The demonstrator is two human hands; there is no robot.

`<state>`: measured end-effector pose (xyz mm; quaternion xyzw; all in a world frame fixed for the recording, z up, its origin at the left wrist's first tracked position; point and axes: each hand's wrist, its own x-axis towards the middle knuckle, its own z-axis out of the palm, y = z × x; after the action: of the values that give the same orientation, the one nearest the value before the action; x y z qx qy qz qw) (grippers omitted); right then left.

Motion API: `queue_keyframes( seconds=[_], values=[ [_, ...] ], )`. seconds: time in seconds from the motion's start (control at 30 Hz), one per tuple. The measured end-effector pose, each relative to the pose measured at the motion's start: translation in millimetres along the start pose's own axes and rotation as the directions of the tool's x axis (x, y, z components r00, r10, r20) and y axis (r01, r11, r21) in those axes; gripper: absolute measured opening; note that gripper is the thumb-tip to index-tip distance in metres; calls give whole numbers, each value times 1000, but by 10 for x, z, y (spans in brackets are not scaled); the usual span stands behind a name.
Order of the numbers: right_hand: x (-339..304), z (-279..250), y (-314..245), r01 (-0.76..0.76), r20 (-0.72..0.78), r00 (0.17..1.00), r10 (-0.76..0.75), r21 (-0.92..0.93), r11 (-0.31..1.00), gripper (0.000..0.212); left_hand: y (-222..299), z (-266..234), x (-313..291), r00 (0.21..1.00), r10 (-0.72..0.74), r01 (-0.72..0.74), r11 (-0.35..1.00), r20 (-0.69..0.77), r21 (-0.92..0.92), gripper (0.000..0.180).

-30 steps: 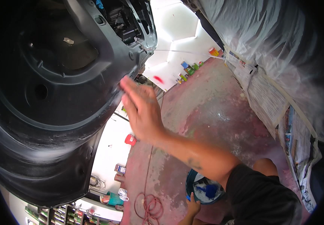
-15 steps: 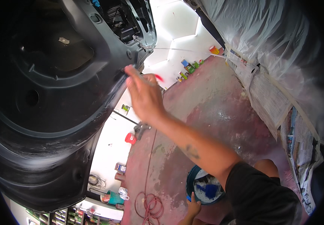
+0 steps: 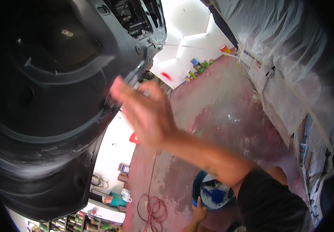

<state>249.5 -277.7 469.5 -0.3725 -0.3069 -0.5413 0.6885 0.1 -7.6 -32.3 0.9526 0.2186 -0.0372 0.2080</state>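
Observation:
My right hand (image 3: 145, 110), smeared by motion, is closed at the lower edge of a dark car panel (image 3: 64, 112). A small greyish patch shows between its thumb and fingers; I cannot make out what it is. Pale, scuffed streaks mark the panel's curved edge. Low in the picture, my left hand (image 3: 200, 212) is closed beside a dark teal bucket (image 3: 195, 186). A bit of bright blue shows at its fingers, too small to name. Inside the bucket, a blue cloth-like thing (image 3: 216, 195) lies in foamy water.
Plastic sheeting (image 3: 267, 34) and taped newspaper (image 3: 275, 98) cover a large shape on the right. A red hose (image 3: 151, 212) lies coiled on the stained, wet floor (image 3: 213, 131). Cans (image 3: 198, 68) stand by the lit white wall. A teal container (image 3: 117, 200) is at lower left.
My right hand has moved left and down along the panel edge. The view has shifted slightly. My left hand stays by the bucket.

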Motion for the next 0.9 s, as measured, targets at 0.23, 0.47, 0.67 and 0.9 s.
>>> queue_keyframes(
  seconds=[0.23, 0.47, 0.67, 0.9],
  values=[
    [66, -246, -416, 95, 72, 993, -94, -7, 995, 32, 42, -32, -45, 999, 28, -29, 998, -20, -63, 90],
    [264, -191, -73, -71, 131, 988, 81, -82, 994, 26, -113, -41, -68, 1000, -17, 17, 1000, 5, -14, 94],
    [110, -160, -75, 3, 14, 1000, -3, -12, 1000, 30, -13, -44, -67, 998, 67, -66, 997, 21, -29, 94],
    [-296, -22, -543, 81, 83, 992, -91, 114, 990, 63, 121, -79, -29, 998, 62, -63, 997, -8, -45, 95]
  ],
)
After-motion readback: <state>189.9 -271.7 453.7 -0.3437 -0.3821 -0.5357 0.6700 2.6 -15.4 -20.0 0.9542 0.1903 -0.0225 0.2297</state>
